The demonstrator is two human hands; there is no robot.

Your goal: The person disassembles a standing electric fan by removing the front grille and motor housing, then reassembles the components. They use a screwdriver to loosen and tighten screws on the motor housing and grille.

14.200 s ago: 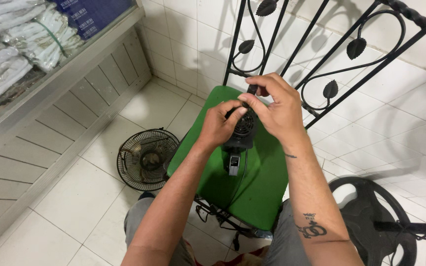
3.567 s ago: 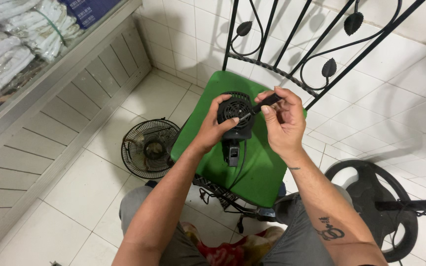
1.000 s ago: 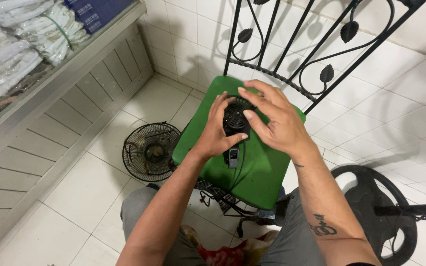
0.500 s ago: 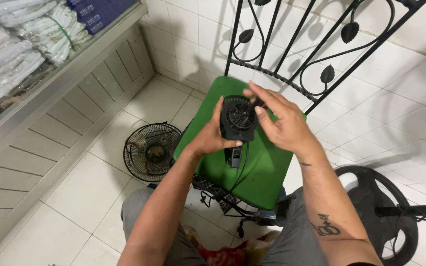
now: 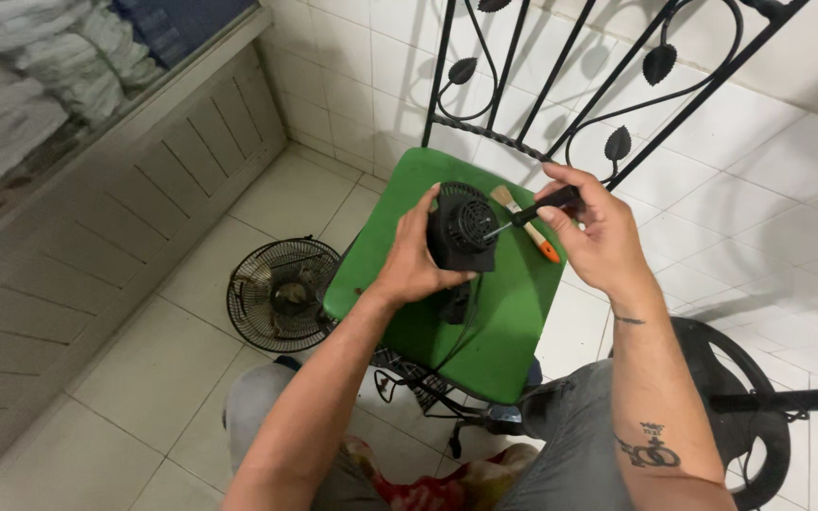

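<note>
My left hand [image 5: 416, 259] grips a black fan motor housing [image 5: 463, 227] and holds it upright over the green seat of a chair [image 5: 513, 312]. My right hand [image 5: 595, 230] holds a black-handled screwdriver [image 5: 534, 212] whose thin shaft points left at the housing's vented back. A small paintbrush with an orange handle [image 5: 525, 223] lies on the seat just behind the housing. A black cord runs from the housing down across the seat.
The chair has a black wrought-iron back with leaf shapes [image 5: 560, 85]. A round wire fan grille [image 5: 279, 295] lies on the white tiled floor to the left. Another black fan grille and stand [image 5: 745, 407] is at the right. A grey counter with wrapped bundles [image 5: 68, 161] runs along the left.
My right hand has pulled back from the housing to the right, and the screwdriver now shows in it, tip toward the housing. The paintbrush on the seat has come into view.
</note>
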